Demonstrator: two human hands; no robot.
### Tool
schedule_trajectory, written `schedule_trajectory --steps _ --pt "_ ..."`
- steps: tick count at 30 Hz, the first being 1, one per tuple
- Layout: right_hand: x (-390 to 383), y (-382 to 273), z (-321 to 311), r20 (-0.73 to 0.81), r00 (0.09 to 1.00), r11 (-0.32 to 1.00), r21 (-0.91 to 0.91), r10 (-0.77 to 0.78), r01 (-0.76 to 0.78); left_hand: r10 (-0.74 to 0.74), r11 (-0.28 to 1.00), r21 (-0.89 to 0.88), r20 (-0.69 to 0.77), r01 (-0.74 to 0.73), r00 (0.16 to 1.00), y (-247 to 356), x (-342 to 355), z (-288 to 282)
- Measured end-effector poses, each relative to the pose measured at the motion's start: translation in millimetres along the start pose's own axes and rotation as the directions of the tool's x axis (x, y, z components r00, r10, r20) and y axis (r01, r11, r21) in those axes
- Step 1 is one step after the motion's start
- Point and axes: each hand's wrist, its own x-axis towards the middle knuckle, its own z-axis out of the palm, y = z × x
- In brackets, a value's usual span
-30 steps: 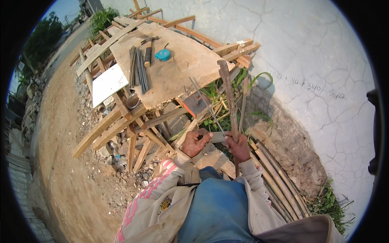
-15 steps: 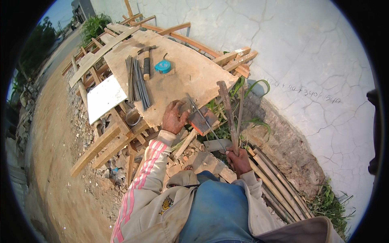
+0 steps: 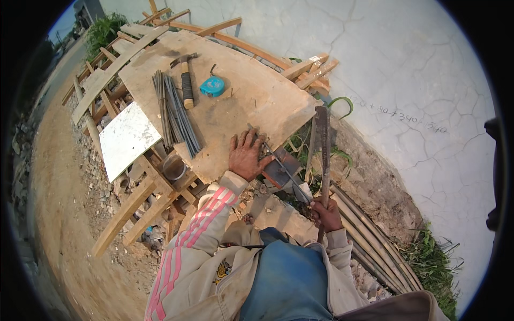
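Right fingers (image 3: 318,211) around rusty bar (image 3: 324,155)

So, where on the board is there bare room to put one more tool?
The widest bare patch of the board lies between the blue tape measure and the board's right corner. A smaller one is beyond the hammer, toward the far end. It is crowded on the left, with the rod bundle, and around the left hand at the near edge.

The left hand (image 3: 247,159) has moved from beside the right hand (image 3: 327,214) to the plywood tabletop (image 3: 251,104); the rusty bar (image 3: 325,155) stands straighter.
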Motion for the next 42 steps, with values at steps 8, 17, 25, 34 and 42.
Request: schedule_trajectory --steps 8,17,25,34,42 --pt "-10 3 20 -0.063 0.998 0.997 0.081 0.001 0.004 0.048 0.999 0.008 0.104 -0.049 0.993 -1 15 -3" --pt "-19 8 20 -0.087 0.996 1.0 -0.015 0.006 -0.007 0.099 0.991 -0.1 0.113 -0.087 0.989 -9 25 7" --pt "-66 -21 -50 -0.112 0.934 0.718 -0.672 -0.338 0.179 0.105 0.987 -0.125 0.055 -0.097 0.993 -10 23 9" --pt "-52 -60 -128 0.191 0.98 0.371 -0.908 -0.048 0.195 0.059 0.983 -0.179 0.063 -0.047 0.996 -10 21 8" --pt "13 -109 -152 0.403 0.913 0.4 -0.848 0.063 0.346 0.064 0.985 -0.162 0.085 -0.05 0.994 -16 22 13"
